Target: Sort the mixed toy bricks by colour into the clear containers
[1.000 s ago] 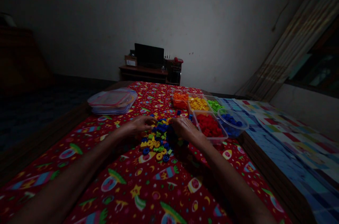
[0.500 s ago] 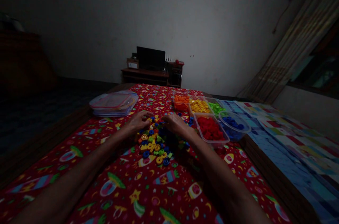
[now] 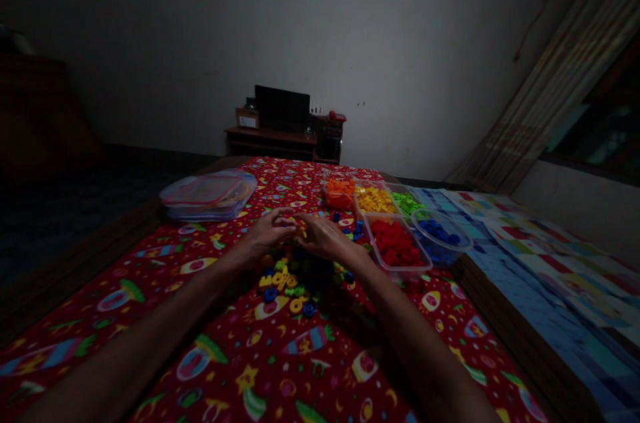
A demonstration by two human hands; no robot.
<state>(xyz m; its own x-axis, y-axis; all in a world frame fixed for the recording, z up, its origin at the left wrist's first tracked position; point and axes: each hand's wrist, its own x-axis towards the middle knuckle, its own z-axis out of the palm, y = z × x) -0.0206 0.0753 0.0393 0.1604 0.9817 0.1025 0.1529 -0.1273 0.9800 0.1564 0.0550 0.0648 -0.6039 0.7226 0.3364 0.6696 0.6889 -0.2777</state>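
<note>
A pile of small coloured plastic pieces (image 3: 290, 280), yellow, blue and green, lies on a red patterned cloth (image 3: 280, 356). Both hands hover just above the far side of the pile, fingertips meeting. My left hand (image 3: 270, 230) and my right hand (image 3: 323, 238) pinch together around a small yellowish piece; the dim light hides which hand holds it. To the right stand clear tubs sorted by colour: orange (image 3: 340, 191), yellow (image 3: 374, 198), green (image 3: 407, 202), red (image 3: 396, 242) and blue (image 3: 440, 233).
A stack of clear container lids (image 3: 207, 193) sits at the left on the cloth. The bed's wooden edge (image 3: 520, 343) runs along the right, with a patterned floor mat (image 3: 560, 263) beyond. A low table with a dark screen (image 3: 283, 106) stands against the far wall.
Both hands have lifted off the pile and come together, fingertips touching above it. The view has shifted slightly.
</note>
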